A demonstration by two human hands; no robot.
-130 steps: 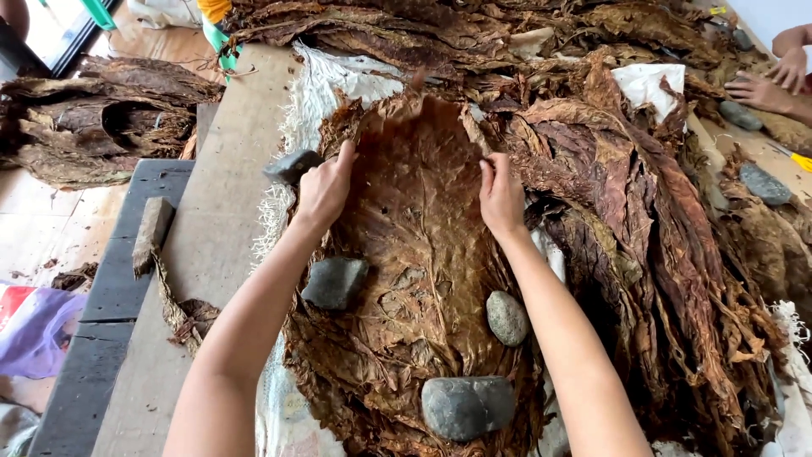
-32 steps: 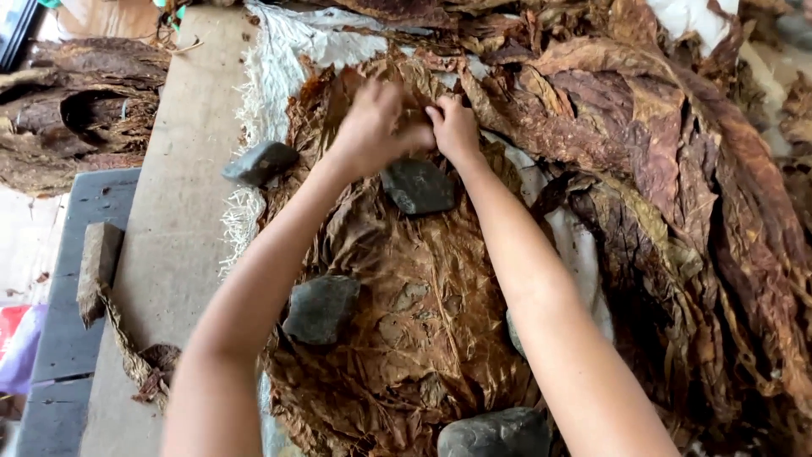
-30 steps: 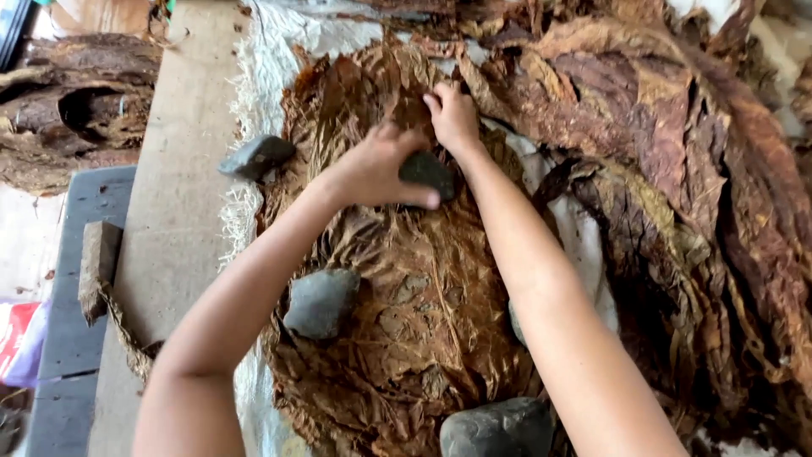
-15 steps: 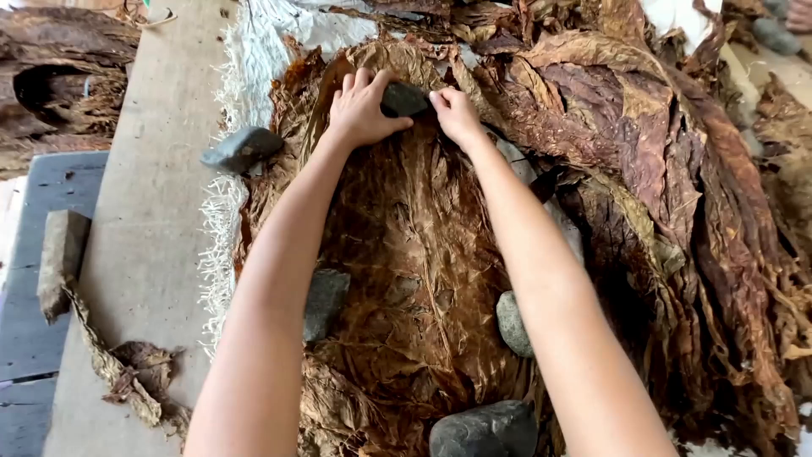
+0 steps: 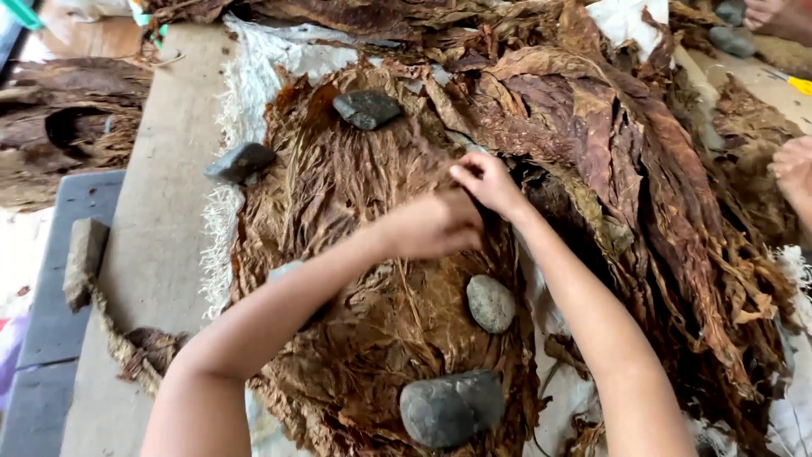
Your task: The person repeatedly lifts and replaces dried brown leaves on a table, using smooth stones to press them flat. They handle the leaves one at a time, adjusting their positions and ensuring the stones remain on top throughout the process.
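Note:
A stack of large dried brown leaves [image 5: 355, 195] lies flat on a white cloth [image 5: 254, 76]. Grey stones rest on it: one at the top [image 5: 366, 108], one at the left edge [image 5: 240, 162], a small one at the right [image 5: 491, 303], a big one at the bottom [image 5: 451, 408]. My left hand [image 5: 431, 224] reaches across the stack with fingers curled on the leaf's right edge. My right hand [image 5: 484, 182] pinches the same leaf edge just above it. The two hands touch each other.
A crumpled heap of more brown leaves [image 5: 643, 169] lies to the right. Another person's hand [image 5: 793, 169] rests at the right edge, and another hand [image 5: 765, 13] is at the top right. A wooden board [image 5: 152, 211] and a grey bench [image 5: 51, 313] run along the left.
The dark stone now lies alone at the top of the stack. Both my hands have come down from the top edge to the leaf's right side.

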